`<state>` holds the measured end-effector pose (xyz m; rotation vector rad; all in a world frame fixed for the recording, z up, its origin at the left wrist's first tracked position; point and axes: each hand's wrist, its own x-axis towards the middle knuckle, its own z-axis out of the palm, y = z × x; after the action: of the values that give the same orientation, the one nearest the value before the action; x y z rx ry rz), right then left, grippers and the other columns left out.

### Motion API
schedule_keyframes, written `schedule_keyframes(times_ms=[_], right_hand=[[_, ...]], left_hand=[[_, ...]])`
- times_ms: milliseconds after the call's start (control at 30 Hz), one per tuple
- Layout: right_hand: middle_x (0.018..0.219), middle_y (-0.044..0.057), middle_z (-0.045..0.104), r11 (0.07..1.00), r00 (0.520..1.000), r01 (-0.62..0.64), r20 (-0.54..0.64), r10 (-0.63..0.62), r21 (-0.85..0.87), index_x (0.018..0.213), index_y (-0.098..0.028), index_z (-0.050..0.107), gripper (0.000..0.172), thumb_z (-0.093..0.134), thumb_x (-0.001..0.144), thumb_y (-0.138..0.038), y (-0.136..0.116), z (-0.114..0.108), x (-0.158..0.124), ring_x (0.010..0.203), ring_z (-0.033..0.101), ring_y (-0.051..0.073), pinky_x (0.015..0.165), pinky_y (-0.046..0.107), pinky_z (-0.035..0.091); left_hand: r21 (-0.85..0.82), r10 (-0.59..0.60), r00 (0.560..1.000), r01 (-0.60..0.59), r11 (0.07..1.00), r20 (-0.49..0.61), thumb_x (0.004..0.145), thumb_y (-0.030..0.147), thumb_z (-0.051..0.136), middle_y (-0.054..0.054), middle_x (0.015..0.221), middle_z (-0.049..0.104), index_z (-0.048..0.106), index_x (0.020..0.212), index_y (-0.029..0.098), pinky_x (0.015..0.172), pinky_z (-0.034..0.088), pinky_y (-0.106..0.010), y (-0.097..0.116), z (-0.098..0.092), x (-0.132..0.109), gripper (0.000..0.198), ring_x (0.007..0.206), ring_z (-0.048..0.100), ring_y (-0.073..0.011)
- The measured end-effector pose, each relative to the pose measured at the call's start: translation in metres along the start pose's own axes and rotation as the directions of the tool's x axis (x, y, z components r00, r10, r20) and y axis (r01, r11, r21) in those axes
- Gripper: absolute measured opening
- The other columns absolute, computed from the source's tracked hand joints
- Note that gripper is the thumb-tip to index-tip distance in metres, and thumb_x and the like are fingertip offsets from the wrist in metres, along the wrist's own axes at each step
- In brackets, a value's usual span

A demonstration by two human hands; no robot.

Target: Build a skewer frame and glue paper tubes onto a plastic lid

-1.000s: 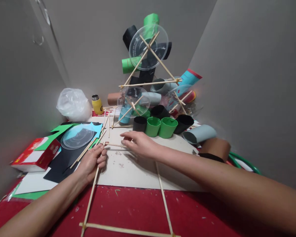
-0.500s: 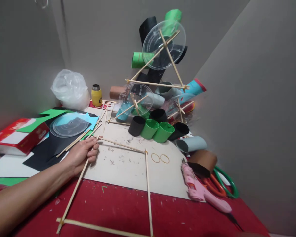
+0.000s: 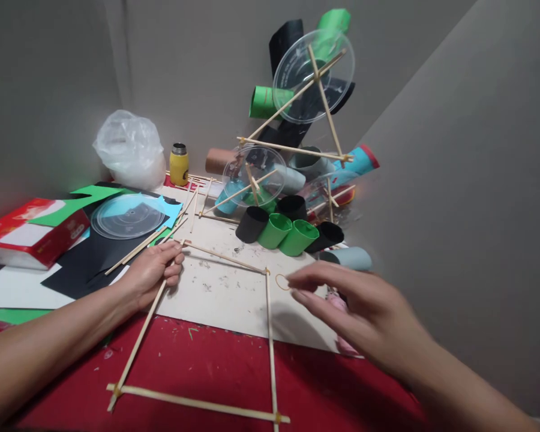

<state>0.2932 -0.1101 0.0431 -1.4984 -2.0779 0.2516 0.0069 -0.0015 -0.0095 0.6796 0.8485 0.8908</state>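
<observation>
- L hand (image 3: 159,270): closed, fingers + thumb gripping upper-L corner of the stick frame (image 3: 270,342), where 2 sticks meet.
- R hand (image 3: 364,312): open, thumb & forefinger apart, tips just beside a rubber band (image 3: 282,282); can't tell if they touch it.
- Stick frame: 4 thin wooden sticks, roughly 4-sided, in front of the person; far part over the white board (image 3: 234,300), near part over the red tabletop (image 3: 198,354).
- Frame's upper-R, lower-L & lower-R corners have yellowish bindings; stick ends poke past the lower 2. Upper-L joint pt hidden by fingers.
- Rubber band: on board, R of frame's upper-R corner.
- Pink glue gun (image 3: 344,342): mostly hidden behind R hand.
- Loose sticks (image 3: 139,249): just beyond L hand, some lying across black paper (image 3: 78,273).
- Clear lid (image 3: 126,217): on the papers, L side, nr red box (image 3: 36,234).
- 2 green paper tubes (image 3: 305,237): upright-ish on board btwn black ones, beyond R hand; grey-blue tube (image 3: 354,258) lies nr them.
- Back: tall build of tubes, clear discs & sticks (image 3: 294,148); yellow bottle (image 3: 179,165) & plastic bag (image 3: 130,150) stand to its L.
</observation>
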Motion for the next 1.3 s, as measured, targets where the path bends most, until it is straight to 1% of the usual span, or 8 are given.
schedule_keyframes(times_ms=[333,533,633,767,867,967,1133,1300], right_hand=[[0.077,0.008,0.067,0.890,0.899,-0.089,0.348,0.265,-0.447,0.072,-0.019,0.066,0.016,0.052,0.080,-0.014,0.049,0.032,0.016,0.068,0.059,0.020,0.060,0.029,0.036],[0.077,0.009,0.067,0.924,0.908,-0.089,0.351,0.229,-0.372,0.076,-0.018,0.063,0.019,0.047,0.084,-0.022,0.055,0.032,0.013,0.069,0.059,0.021,0.063,0.030,0.039],[0.080,0.007,0.065,0.969,0.908,-0.248,0.345,0.238,-0.015,0.078,-0.019,0.059,0.021,0.048,0.088,-0.034,0.053,0.023,0.010,0.069,0.056,0.019,0.063,0.029,0.041],[0.068,-0.001,0.059,0.523,0.858,-0.514,0.390,0.336,0.681,0.084,-0.021,0.053,0.025,0.061,0.085,-0.045,0.040,0.014,0.005,0.051,0.045,0.009,0.048,0.021,0.035],[0.052,-0.008,0.042,0.169,0.834,-0.512,0.440,0.334,0.842,0.083,-0.021,0.056,0.028,0.074,0.077,-0.041,0.030,0.015,0.002,0.043,0.034,0.004,0.042,0.016,0.028],[0.060,-0.005,0.050,0.080,0.826,-0.509,0.459,0.327,0.857,0.080,-0.018,0.059,0.029,0.080,0.072,-0.037,0.021,0.020,0.001,0.047,0.041,0.004,0.042,0.015,0.032],[0.074,0.000,0.061,0.062,0.842,-0.467,0.421,0.337,0.882,0.079,-0.016,0.062,0.027,0.082,0.070,-0.032,0.012,0.029,-0.002,0.049,0.045,0.003,0.042,0.014,0.034],[0.062,-0.004,0.057,-0.092,0.853,-0.418,0.425,0.302,0.904,0.080,-0.016,0.064,0.029,0.085,0.067,-0.030,0.001,0.037,-0.002,0.045,0.043,0.002,0.042,0.013,0.032]], left_hand=[[0.002,0.017,1.000,-0.017,1.000,0.018,0.087,0.012,0.054,0.006,0.057,0.042,0.048,0.077,0.015,0.031,0.025,-0.010,0.000,0.000,0.000,0.012,0.035,0.028,-0.0006],[-0.008,0.000,1.000,0.000,1.000,0.015,0.088,0.012,0.053,0.007,0.057,0.042,0.049,0.079,0.015,0.032,0.025,-0.010,-0.001,-0.001,0.000,0.010,0.036,0.027,-0.0006],[-0.023,-0.005,1.000,0.005,1.000,0.000,0.088,0.010,0.051,0.006,0.058,0.042,0.047,0.076,0.015,0.032,0.024,-0.010,0.002,-0.002,-0.002,0.013,0.036,0.028,-0.0003],[-0.048,0.018,1.000,-0.019,0.999,-0.020,0.089,0.012,0.050,0.006,0.059,0.042,0.049,0.079,0.015,0.033,0.023,-0.009,0.014,-0.002,-0.006,0.011,0.037,0.028,0.0002],[-0.047,0.096,0.995,-0.097,0.994,-0.015,0.089,0.012,0.052,0.007,0.060,0.042,0.051,0.081,0.014,0.033,0.025,-0.009,0.029,0.000,-0.014,0.008,0.036,0.028,0.0003],[-0.013,0.223,0.975,-0.223,0.975,0.007,0.085,0.016,0.059,0.008,0.059,0.041,0.054,0.083,0.014,0.032,0.025,-0.009,0.049,0.006,-0.028,0.005,0.037,0.027,0.0004],[0.153,0.508,0.858,-0.513,0.844,0.074,0.080,0.020,0.067,0.008,0.058,0.041,0.064,0.101,0.016,0.032,0.026,-0.010,0.086,0.029,-0.064,0.022,0.038,0.026,0.0001],[0.496,0.779,0.558,-0.782,0.378,0.285,0.085,0.026,0.064,0.007,0.052,0.040,0.069,0.111,0.023,0.034,0.033,-0.016,0.109,0.056,-0.097,0.026,0.039,0.034,-0.0042]])
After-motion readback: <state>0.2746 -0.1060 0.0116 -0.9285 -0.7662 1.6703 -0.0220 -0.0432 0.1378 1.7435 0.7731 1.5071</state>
